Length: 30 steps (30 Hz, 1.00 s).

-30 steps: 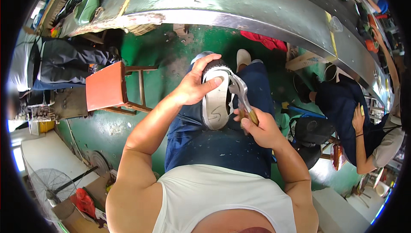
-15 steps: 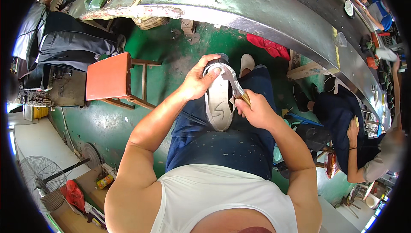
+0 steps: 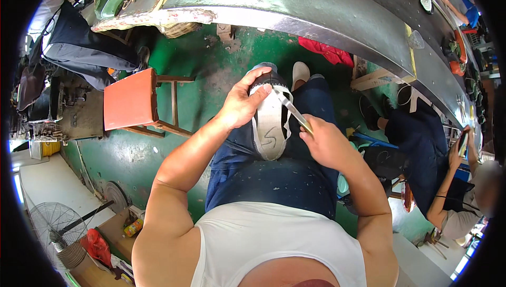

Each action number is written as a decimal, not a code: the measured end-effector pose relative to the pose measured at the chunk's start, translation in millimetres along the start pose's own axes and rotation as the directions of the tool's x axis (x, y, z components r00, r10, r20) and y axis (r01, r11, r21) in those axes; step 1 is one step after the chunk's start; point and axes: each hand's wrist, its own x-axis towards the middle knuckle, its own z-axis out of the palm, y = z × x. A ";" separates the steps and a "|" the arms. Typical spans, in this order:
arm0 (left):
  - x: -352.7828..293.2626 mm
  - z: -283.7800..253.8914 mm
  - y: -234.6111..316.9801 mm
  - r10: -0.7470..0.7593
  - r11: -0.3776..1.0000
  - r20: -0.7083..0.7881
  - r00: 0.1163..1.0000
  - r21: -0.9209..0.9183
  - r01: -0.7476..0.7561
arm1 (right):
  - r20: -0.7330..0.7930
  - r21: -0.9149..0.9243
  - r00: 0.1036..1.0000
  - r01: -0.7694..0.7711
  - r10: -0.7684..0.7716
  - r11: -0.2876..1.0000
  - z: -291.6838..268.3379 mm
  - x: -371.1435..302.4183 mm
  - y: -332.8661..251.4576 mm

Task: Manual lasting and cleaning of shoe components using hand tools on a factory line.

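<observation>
An upturned shoe upper on its last [image 3: 269, 128] rests over my lap, its pale insole facing up with a dark mark near the lower end. Loose whitish edging runs along its sides. My left hand [image 3: 241, 103] grips the far, dark end, thumb pressed on the insole edge and fingers behind. Closed round a yellowish handle, my right hand [image 3: 328, 142] holds a slim silver metal tool, which looks like lasting pincers [image 3: 293, 110]. Its tip meets the shoe's far edge beside my left thumb. The jaws are too small to make out.
Ahead runs a long metal-topped bench [image 3: 253, 10]. An orange-topped stool [image 3: 130, 98] stands to the left, a wire fan [image 3: 55, 226] at lower left. Another person [image 3: 421, 150] sits at right; another person's dark-trousered legs [image 3: 87, 49] are at upper left. Red cloth [image 3: 327, 52] lies beneath the bench.
The tool has swung from the shoe's right side to its far edge near my left thumb. My right hand has shifted slightly right. At right, the other person's hands have risen with an object.
</observation>
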 end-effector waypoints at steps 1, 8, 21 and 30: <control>-7.0 2.3 3.6 0.104 0.983 0.036 0.994 0.147 -0.108 | 0.001 -0.001 1.000 -0.001 0.001 1.000 -5.0 -6.2 5.4; -46.3 28.8 20.8 0.321 0.881 0.228 0.919 0.285 -0.378 | 0.119 0.353 0.970 0.158 -0.212 0.922 -1.7 -62.9 36.6; -92.9 61.8 27.0 0.487 0.598 0.370 0.791 0.520 -0.610 | -0.485 0.660 0.837 0.540 -0.253 0.523 31.1 -9.6 15.5; -91.0 66.9 7.1 0.480 0.530 0.165 0.862 0.729 -0.434 | -0.445 0.408 0.880 0.363 -0.165 0.838 11.1 16.7 4.6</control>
